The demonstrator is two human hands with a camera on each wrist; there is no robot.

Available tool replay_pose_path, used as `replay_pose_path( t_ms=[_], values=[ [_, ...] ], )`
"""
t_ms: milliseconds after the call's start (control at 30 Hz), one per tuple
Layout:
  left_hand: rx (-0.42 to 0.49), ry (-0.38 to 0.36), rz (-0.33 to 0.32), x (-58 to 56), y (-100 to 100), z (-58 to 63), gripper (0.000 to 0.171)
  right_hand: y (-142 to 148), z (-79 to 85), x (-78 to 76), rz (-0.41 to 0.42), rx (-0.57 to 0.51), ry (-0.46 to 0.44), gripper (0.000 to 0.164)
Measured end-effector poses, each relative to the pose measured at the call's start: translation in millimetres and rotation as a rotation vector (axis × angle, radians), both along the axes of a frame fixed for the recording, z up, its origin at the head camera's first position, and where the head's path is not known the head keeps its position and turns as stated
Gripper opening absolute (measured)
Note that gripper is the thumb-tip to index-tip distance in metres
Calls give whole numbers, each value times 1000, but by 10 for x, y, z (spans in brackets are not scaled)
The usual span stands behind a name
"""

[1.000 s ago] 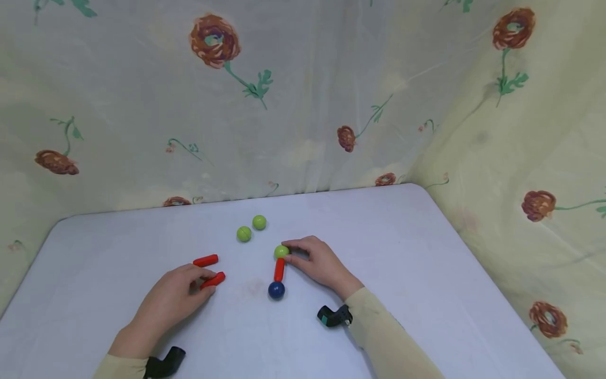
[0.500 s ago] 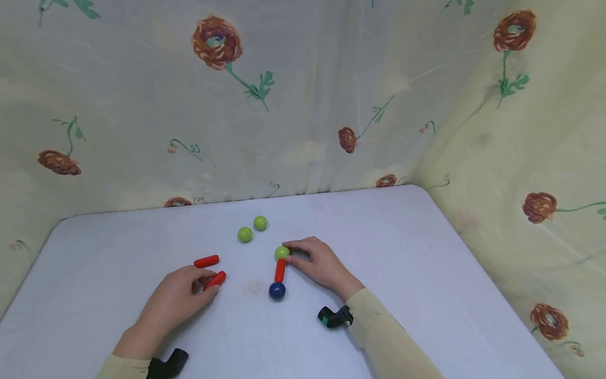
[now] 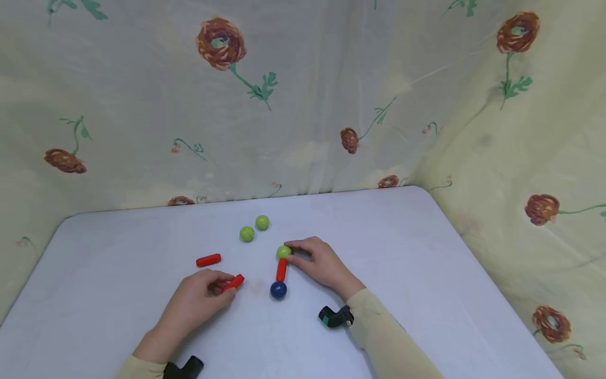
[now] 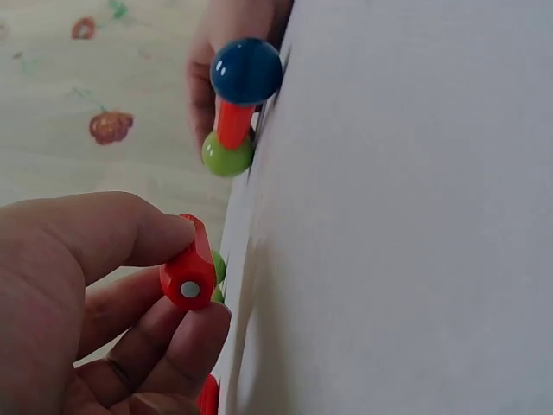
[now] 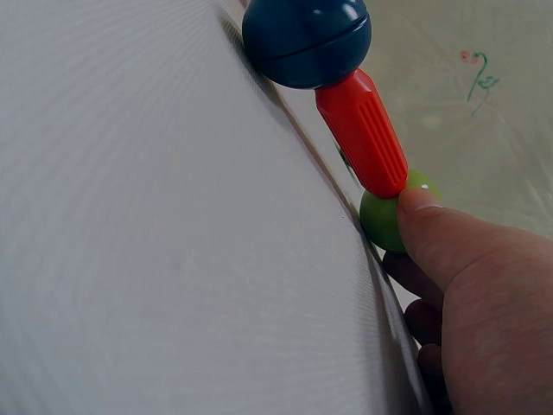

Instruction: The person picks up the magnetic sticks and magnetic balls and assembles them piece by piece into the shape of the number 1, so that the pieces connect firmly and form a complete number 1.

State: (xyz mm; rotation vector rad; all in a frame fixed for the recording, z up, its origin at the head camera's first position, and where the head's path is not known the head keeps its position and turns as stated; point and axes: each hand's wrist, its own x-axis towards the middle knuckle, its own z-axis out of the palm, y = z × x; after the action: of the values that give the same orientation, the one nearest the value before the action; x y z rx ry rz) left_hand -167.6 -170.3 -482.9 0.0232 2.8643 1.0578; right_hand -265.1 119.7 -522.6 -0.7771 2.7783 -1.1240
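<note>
My left hand point(image 3: 201, 297) pinches a red rod point(image 3: 233, 283) between thumb and fingers. In the left wrist view a small silver disc shows in the end of that red rod point(image 4: 186, 281). My right hand point(image 3: 322, 263) pinches a green ball point(image 3: 283, 252). A second red rod point(image 3: 281, 269) joins this green ball to a dark blue ball point(image 3: 278, 290), making a short chain. The right wrist view shows my thumb on the green ball point(image 5: 380, 220), close to the end of the ribbed red rod point(image 5: 363, 134).
Two loose green balls, a nearer one point(image 3: 246, 233) and a farther one point(image 3: 262, 222), lie beyond the chain. Another red rod point(image 3: 208, 260) lies just past my left hand. A white table point(image 3: 402, 263) carries everything, with floral cloth point(image 3: 293, 105) hanging behind it.
My left hand has lifted its red rod away from the loose one and moved right, closer to the chain. My right hand stays on the green ball.
</note>
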Motion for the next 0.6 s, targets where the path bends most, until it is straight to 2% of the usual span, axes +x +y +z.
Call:
replay_pose_path(
  t_ms=[300, 600],
  values=[
    [12, -26, 27, 56, 150, 1, 30, 5, 7, 3, -1, 1, 4, 41],
    [71, 63, 47, 125, 208, -106, 26, 0, 1, 10, -11, 17, -9, 43]
  ],
)
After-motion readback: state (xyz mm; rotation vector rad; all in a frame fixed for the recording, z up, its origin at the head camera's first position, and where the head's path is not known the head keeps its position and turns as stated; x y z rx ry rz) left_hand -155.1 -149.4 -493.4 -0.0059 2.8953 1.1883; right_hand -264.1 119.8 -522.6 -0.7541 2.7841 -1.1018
